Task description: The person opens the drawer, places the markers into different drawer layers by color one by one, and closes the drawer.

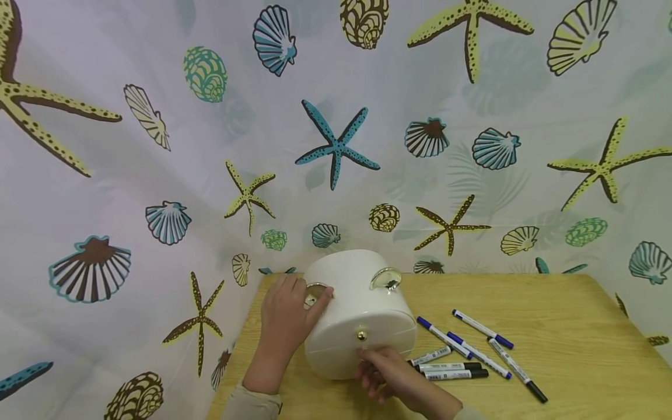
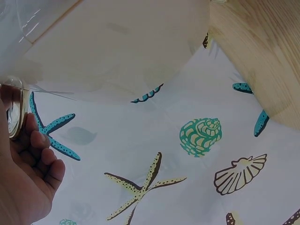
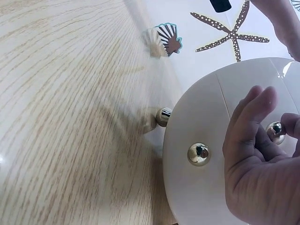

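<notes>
From the head view, I have the white drum-shaped container [image 1: 349,286] on the left part of the wooden table [image 1: 551,303], its round, seamed face turned toward the near side. My left hand [image 1: 287,309] is clamped on its left gold handle [image 1: 310,299]; the right gold handle [image 1: 386,279] is free. My right hand [image 1: 385,373] is at the near face, fingers loosely bent, thumb just below a gold knob [image 1: 361,335]. To the right lie blue-capped markers [image 1: 482,329] and black-capped markers [image 1: 517,370]; printed cloth [image 1: 367,192] hangs at the far side.

On the left wrist, I see bent fingers at that same handle (the container's pale wall fills the upper left).

On the right wrist, a second gold knob [image 3: 199,154] shows uncovered on the face, left of my fingers. A fingertip is right beside the first knob; I cannot tell whether they touch.
</notes>
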`<act>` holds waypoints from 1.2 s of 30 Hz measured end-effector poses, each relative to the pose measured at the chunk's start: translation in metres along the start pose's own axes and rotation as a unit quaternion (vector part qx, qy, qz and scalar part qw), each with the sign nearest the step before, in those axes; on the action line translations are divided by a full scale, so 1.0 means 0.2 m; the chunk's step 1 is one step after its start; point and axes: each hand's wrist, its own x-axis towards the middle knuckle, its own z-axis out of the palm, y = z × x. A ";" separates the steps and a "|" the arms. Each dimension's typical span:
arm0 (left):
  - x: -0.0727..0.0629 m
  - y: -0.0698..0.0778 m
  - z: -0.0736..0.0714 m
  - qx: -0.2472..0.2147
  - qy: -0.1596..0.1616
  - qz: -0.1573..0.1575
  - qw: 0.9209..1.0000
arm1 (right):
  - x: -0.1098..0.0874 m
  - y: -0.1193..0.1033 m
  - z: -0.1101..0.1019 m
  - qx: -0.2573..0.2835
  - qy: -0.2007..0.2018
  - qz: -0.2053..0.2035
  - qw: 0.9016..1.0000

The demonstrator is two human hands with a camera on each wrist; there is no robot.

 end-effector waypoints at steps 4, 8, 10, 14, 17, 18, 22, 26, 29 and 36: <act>0.00 0.00 0.00 -0.004 0.002 -0.004 1.000 | 0.00 0.00 0.00 0.002 -0.002 -0.003 1.000; 0.00 0.00 0.00 -0.003 0.004 -0.005 1.000 | 0.00 0.01 0.01 0.004 0.002 -0.009 1.000; 0.00 0.01 0.01 -0.003 0.008 -0.003 1.000 | 0.00 0.01 0.01 0.004 0.004 -0.012 1.000; 0.00 0.01 0.01 -0.002 0.015 0.000 1.000 | 0.00 0.02 0.02 0.001 0.009 -0.015 1.000; 0.00 0.01 0.01 -0.001 0.018 -0.001 1.000 | -0.01 0.02 0.02 -0.002 0.009 -0.013 1.000; 0.00 0.01 0.01 -0.001 0.020 -0.001 1.000 | -0.01 0.02 0.02 -0.003 0.008 -0.013 1.000; 0.00 0.01 0.01 -0.002 0.020 -0.004 1.000 | -0.01 0.02 0.03 -0.002 0.007 -0.012 1.000; -0.01 0.01 0.01 -0.001 0.019 -0.006 1.000 | -0.02 0.03 0.03 -0.002 0.008 -0.013 1.000; -0.01 0.01 0.01 0.001 0.019 -0.004 1.000 | -0.02 0.04 0.03 -0.002 0.008 -0.012 1.000; 0.00 0.01 0.01 0.002 0.020 -0.001 1.000 | -0.03 0.04 0.03 -0.009 0.009 -0.014 1.000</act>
